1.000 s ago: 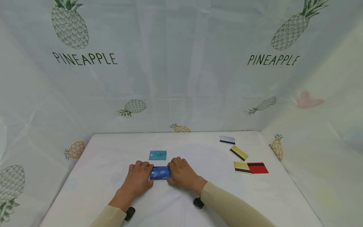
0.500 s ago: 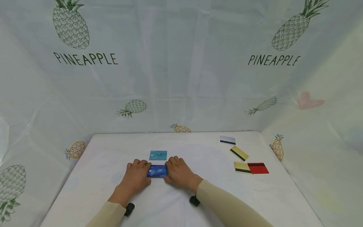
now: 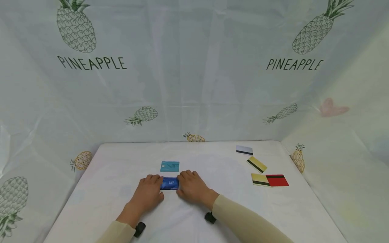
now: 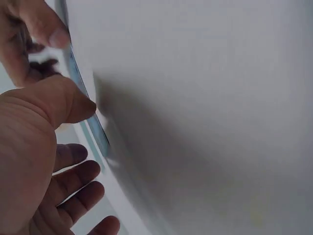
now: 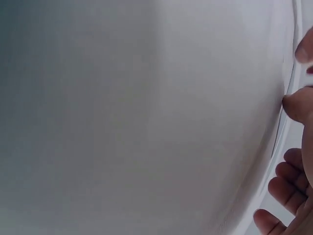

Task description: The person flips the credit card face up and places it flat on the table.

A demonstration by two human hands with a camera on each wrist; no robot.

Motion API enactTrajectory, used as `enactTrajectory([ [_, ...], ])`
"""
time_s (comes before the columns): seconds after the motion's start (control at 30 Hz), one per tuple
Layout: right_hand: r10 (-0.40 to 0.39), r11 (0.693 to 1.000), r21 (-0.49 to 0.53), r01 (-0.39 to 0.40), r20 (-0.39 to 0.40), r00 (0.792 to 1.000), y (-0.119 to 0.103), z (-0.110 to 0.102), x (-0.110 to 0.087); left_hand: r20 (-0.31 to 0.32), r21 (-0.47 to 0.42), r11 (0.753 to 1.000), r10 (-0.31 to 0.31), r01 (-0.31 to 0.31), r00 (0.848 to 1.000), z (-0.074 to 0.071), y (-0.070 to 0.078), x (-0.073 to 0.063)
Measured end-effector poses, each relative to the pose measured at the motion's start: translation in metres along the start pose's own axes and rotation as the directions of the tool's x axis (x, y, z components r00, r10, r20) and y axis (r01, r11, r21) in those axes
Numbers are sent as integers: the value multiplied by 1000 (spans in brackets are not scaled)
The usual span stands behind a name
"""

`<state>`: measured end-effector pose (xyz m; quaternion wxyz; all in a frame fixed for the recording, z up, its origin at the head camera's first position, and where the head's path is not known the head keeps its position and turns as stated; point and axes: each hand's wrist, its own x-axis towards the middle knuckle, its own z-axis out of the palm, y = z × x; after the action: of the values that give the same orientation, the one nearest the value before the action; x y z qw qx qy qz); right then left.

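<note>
A dark blue VIP card (image 3: 170, 183) lies between the two hands near the middle of the white table, its long side running left to right. My left hand (image 3: 148, 193) pinches its left end, the fingers covering that edge. At the right end, my right hand (image 3: 193, 188) pinches with the thumb low and the fingers above. In the left wrist view the card (image 4: 101, 134) shows edge-on as a thin blue strip beside the left thumb. Just beyond it lies a teal VIP card (image 3: 169, 166), flat and face up.
On the right of the white table (image 3: 218, 209) are a silver card (image 3: 244, 150), a tilted gold card (image 3: 257, 164), and another gold card (image 3: 260, 179) overlapping a red card (image 3: 277, 180). Black stripes show on these. A pineapple-print sheet (image 3: 194, 84) rises behind.
The blue card and both hands have shifted slightly left and away. Then the left hand has come a little right, covering the card's chip. The other cards lie unmoved.
</note>
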<state>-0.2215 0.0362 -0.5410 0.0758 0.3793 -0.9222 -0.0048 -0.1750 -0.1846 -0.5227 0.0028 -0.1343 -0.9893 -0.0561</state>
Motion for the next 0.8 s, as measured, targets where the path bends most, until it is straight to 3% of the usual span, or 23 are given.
enactTrajectory([
  [0.1, -54, 998, -40, 54, 12, 998, -4, -1, -10, 35, -44, 996, 79, -77, 996, 3, 10, -9],
  [0.2, -106, 992, -69, 109, 49, 993, -7, -3, -17, 101, -102, 988, 124, -114, 987, 5, 17, -14],
  [0.47, -118, 991, -48, 125, 135, 984, -12, -4, -21, 177, -124, 988, 109, -88, 978, 10, 18, -15],
  [0.8, -95, 993, -47, 104, 165, 982, -13, -5, -19, 173, -146, 984, 132, -107, 976, 10, 14, -14],
])
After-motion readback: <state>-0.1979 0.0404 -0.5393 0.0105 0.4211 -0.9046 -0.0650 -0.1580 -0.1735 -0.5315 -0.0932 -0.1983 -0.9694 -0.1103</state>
